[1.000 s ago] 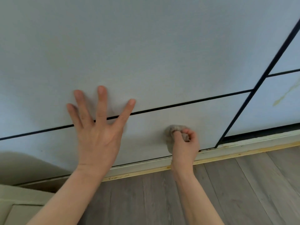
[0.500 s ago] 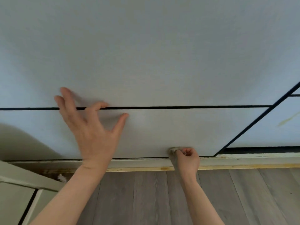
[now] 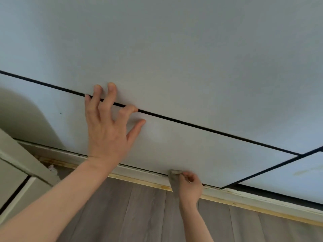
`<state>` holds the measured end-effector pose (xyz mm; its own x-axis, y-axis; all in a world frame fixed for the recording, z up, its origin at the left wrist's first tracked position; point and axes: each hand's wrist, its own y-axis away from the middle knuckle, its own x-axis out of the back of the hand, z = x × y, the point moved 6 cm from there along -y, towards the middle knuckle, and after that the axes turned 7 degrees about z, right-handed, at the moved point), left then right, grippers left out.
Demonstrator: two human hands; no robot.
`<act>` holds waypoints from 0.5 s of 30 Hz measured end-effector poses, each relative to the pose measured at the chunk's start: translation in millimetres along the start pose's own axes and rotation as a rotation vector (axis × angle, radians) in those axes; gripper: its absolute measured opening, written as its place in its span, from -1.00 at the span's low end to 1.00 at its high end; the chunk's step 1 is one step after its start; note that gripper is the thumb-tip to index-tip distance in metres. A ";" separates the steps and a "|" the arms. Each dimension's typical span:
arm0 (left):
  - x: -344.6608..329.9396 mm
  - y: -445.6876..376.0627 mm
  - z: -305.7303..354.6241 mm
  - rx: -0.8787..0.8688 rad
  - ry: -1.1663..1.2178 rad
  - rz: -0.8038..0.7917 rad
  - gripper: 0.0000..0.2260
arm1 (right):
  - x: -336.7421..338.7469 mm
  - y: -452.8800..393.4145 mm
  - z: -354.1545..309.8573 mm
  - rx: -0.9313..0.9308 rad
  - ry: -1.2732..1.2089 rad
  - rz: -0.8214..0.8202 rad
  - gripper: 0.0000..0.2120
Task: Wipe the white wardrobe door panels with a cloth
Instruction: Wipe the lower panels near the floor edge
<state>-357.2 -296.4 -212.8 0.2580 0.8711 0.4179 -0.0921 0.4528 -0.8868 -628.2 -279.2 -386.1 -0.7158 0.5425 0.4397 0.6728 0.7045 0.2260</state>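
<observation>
The wardrobe door panels (image 3: pixel 174 49) look like a smooth, matt white board with a faint soft sheen near the lower panel (image 3: pixel 157 137), split by thin black seams (image 3: pixel 192 125). The cloth (image 3: pixel 174 177) gripped by the right hand (image 3: pixel 189 186) is a grey-brown fabric, soft and slightly fuzzy (its weave is too blurred to tell). The sill (image 3: pixel 143 175) under the doors appears to be white-painted wood, chipped and scuffed, with a bare yellowish wooden strip (image 3: pixel 139 180) along its edge. The floor (image 3: pixel 139 215) is grey wood-grain plank, matt and smooth.
</observation>
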 end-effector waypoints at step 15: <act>5.8 6.4 -13.5 -0.076 0.046 -0.003 -0.75 | -36.0 40.3 -10.6 0.140 -0.185 0.049 -0.59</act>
<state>-343.2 -291.0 -218.7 0.3019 0.8594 0.4127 -0.0183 0.4380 -0.8988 -573.3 -275.2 -383.7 -0.7134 0.6433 0.2778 0.6845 0.7246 0.0797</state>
